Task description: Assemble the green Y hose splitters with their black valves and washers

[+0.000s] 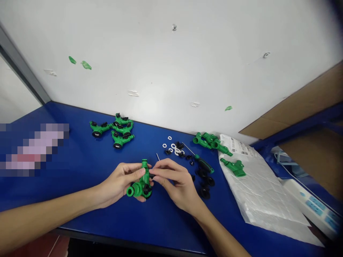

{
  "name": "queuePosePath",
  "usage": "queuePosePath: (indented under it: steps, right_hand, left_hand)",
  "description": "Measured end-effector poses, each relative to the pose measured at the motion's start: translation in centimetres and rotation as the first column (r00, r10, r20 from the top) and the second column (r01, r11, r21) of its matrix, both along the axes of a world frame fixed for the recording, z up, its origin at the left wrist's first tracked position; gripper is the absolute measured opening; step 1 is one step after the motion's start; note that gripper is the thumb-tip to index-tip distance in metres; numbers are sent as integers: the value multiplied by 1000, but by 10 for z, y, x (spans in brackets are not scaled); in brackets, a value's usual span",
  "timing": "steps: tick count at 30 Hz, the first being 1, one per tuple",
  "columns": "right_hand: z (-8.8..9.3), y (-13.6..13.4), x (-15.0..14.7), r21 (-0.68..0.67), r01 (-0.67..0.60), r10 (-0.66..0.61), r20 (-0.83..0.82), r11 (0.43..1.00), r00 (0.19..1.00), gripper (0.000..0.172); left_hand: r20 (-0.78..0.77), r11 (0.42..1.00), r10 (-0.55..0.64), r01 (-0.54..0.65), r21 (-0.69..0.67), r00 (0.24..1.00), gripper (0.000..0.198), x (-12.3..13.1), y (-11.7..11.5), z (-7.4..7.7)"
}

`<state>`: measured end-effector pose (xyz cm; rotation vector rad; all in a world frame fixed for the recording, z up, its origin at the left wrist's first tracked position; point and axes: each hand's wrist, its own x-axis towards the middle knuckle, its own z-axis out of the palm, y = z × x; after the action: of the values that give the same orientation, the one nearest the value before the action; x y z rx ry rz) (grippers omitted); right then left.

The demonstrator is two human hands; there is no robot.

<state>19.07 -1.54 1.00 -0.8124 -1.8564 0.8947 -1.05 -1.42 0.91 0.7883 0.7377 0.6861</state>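
My left hand (127,180) is closed around a green Y-shaped hose splitter (145,177), held a little above the blue table. One black valve knob (146,189) shows on its near branch. From the right, my right hand (174,178) pinches a small black valve knob (151,176) against the splitter's other branch; the fingers partly cover it. Behind those fingers pokes a thin light rod (158,156), its other end hidden. Just beyond lie white ring washers (177,150) and small black parts (189,157).
Several splitters with black knobs (118,139) stand at the back left. A green-handled screwdriver (204,164) and black round caps (205,192) lie to the right. Bare green splitter bodies (235,167) rest on and beside a white padded bag (257,192). A power strip (312,203) is at far right.
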Motion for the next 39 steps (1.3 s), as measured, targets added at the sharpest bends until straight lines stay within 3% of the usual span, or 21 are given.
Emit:
queuePosePath:
  steps: [5, 12, 16, 21, 23, 26, 29, 31, 35, 39]
  right_hand:
    - [-1, 0, -1, 40, -90, 91, -35, 995, 995, 27]
    - [1, -3, -3, 20, -13, 14, -15, 1000, 1000, 22]
    - [-1, -4, -7, -124, 27, -40, -98, 992, 994, 34]
    - [-4, -7, -9, -272, 10, -70, -211, 962, 975, 26]
    - [-5, -6, -9, -328, 3, -88, -244, 945, 966, 31]
    - [-6, -4, -9, -488, -3, -154, -282, 873, 947, 41]
    - [-5, -3, -8, -619, -13, -188, -258, 785, 948, 30]
    - [-5, -3, -9, -639, -20, -185, -251, 769, 950, 24]
    - [-3, -5, -11, -619, -61, -171, -309, 783, 935, 21]
    - [-4, -6, -14, -581, -37, -173, -302, 813, 938, 23]
  left_hand:
    - [15, 999, -29, 30, -37, 999, 33, -2, 1, 1]
    - [-11, 999, -9, 9, 43, 1000, 37, -1, -1, -1]
    - [-42, 995, 42, -38, 94, 998, 42, -1, -2, -2]
    - [-69, 984, 66, -53, 172, 995, 45, -1, -3, -6]
    - [-103, 974, 77, -53, 220, 992, 45, -1, -3, -9]
    - [-180, 946, 125, -62, 319, 976, 44, -2, -3, -11]
    - [-231, 911, 175, -68, 408, 957, 42, -3, -3, -13]
    - [-246, 897, 177, -54, 439, 953, 40, -3, -3, -13]
    - [-262, 873, 167, -19, 487, 951, 37, -4, -4, -12]
    - [-303, 821, 232, -19, 570, 924, 32, -3, -5, -12]
